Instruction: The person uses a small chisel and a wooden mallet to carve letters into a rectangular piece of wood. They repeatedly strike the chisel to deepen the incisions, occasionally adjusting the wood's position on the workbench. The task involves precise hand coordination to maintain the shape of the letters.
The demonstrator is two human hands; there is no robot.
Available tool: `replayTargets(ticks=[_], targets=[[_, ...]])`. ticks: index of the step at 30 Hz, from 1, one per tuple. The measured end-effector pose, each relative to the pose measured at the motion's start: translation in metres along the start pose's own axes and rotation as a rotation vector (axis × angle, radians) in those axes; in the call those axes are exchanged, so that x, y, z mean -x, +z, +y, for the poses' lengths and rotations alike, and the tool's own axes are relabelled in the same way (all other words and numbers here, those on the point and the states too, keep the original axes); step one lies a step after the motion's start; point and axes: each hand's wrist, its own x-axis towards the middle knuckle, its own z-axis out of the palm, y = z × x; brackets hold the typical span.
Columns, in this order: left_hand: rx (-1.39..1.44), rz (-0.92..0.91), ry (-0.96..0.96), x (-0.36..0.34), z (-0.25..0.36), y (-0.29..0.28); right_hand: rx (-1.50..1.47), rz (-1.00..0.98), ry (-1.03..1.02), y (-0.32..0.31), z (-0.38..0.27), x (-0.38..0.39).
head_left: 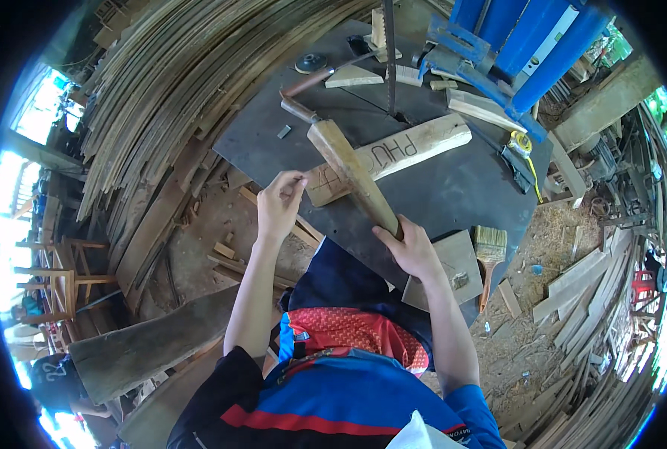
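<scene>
My right hand [410, 248] is closed round the lower end of a thick wooden bar [348, 168], which slants up-left over a pale board [419, 147] with dark handwritten marks. My left hand [279, 200] is raised at the board's left end, thumb and forefinger pinched; whatever is between them is too small to make out. Just past the bar's upper end is a bent tool [298, 107] with a brown handle. A small grey block [284, 132] lies left of it on the dark tabletop [251, 142].
Around the table are a paintbrush [488, 254] on a square board [442, 266], a tape measure [519, 144], an upright saw blade [390, 75], blue cylinders [528, 52], offcuts, stacked planks [139, 90] and wooden chairs [71, 280]. A person in dark clothing [56, 382] is at lower left.
</scene>
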Motion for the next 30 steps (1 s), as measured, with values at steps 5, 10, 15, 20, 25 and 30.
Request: replayTargets(ticks=[5, 10, 15, 20, 25, 30], targets=[[-0.044, 0.037, 0.057, -0.002, -0.009, 0.005, 0.019, -0.011, 0.030, -0.003, -0.004, 0.001], [0.023, 0.004, 0.010, 0.003, -0.027, 0.005, 0.038, -0.003, 0.033, 0.002, 0.001, 0.000], [0.006, -0.035, -0.046, 0.005, -0.020, 0.008, 0.036, -0.012, 0.042, 0.000, 0.002, -0.001], [-0.020, -0.027, -0.006, 0.007, -0.023, 0.008, 0.028, -0.034, 0.060, -0.001, 0.000, -0.001], [-0.056, 0.015, 0.045, 0.008, -0.021, 0.010, 0.044, -0.047, 0.059, -0.002, 0.000, -0.001], [-0.048, 0.035, 0.034, 0.010, -0.026, 0.010, 0.040, -0.036, 0.047, 0.002, 0.004, -0.002]])
